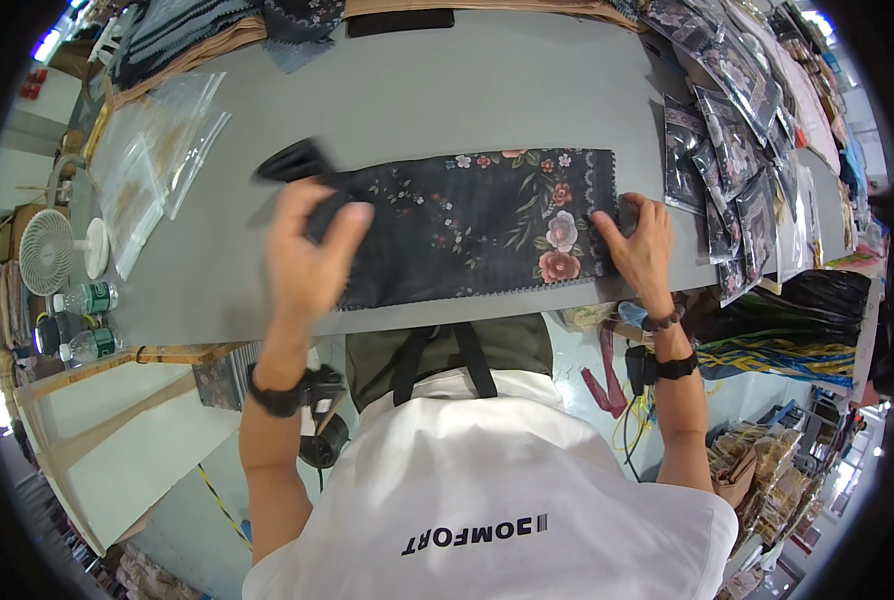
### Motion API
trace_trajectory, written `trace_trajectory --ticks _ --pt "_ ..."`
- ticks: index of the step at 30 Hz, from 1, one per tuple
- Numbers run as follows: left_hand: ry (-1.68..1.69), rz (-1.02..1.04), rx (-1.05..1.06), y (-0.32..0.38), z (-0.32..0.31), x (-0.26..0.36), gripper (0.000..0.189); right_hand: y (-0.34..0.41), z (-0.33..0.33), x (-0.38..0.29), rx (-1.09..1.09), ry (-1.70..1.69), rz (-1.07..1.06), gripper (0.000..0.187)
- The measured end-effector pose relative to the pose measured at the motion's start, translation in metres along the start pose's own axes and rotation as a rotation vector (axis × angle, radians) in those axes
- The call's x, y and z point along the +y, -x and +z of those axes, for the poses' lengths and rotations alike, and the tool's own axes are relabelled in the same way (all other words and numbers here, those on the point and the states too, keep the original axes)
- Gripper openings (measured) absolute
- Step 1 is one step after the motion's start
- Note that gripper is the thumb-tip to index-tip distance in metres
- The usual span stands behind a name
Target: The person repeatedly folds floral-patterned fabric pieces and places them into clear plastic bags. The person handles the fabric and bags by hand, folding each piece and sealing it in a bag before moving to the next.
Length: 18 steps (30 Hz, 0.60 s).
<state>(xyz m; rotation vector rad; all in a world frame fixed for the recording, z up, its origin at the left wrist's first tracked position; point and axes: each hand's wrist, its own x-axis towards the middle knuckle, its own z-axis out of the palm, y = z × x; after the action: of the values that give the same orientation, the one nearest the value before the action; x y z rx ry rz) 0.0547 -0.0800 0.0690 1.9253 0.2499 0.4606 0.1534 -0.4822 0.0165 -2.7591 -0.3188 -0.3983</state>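
A black floral cloth (484,217), folded into a long strip with small scalloped edges, lies across the grey table before me. My left hand (312,247) grips the cloth's left end between thumb and fingers; a dark folded part stands up blurred above the hand. At the strip's right end, my right hand (638,236) rests with thumb and fingers spread, the thumb touching the cloth's edge near the printed flowers. Whether the right hand pinches any cloth cannot be told.
Clear plastic bags (158,165) lie at the left, bagged floral cloths (739,165) are piled at the right. Stacked cloths (184,45) and a black phone-like object (400,22) sit at the far edge. A white fan (47,251) and water bottles (91,298) stand at the left edge.
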Motion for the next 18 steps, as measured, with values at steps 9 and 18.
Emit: trace_trajectory --ticks 9,18 --pt "-0.273 0.201 -0.616 0.01 0.093 0.007 0.043 -0.006 -0.008 -0.007 -0.204 -0.307 0.037 0.037" --pt "-0.417 0.38 -0.386 0.019 0.106 -0.007 0.055 -0.031 -0.048 -0.108 -0.468 -0.93 0.048 0.027"
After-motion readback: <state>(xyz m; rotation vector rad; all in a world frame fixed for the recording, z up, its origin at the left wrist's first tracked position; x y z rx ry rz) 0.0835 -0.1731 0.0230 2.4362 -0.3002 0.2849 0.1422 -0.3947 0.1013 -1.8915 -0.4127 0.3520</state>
